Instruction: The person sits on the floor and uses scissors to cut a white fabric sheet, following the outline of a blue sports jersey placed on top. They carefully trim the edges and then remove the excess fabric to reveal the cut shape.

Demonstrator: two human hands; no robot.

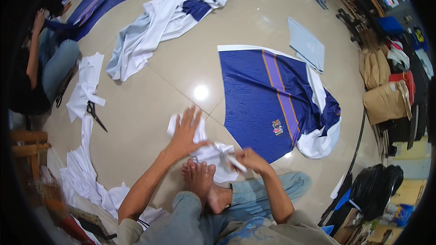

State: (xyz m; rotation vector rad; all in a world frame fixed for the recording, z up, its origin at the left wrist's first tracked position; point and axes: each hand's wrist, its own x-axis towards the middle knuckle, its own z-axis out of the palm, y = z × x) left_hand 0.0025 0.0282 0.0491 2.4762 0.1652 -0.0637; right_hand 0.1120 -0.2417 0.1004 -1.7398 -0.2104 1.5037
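Observation:
A small piece of white cloth (223, 173) lies on the tiled floor in front of my bare feet. My left hand (184, 131) rests on its left part with the fingers spread, pressing it flat. At the cloth's right side, my right hand (252, 160) has its fingers closed around a slim white object (237, 164). Motion smears that object, so its kind does not show. Just beyond my right hand spreads a dark blue fabric panel (247, 90) with a purple stripe, orange edging and a small emblem. Its right end is bunched up with white cloth.
Black scissors (96, 117) lie on white scraps (88, 79) to the left. A crumpled white garment (152, 31) lies farther off, a light blue folded piece (306, 43) at the right. Another person (43, 63) sits at the left. Bags and brown paper parcels (387, 102) line the right side.

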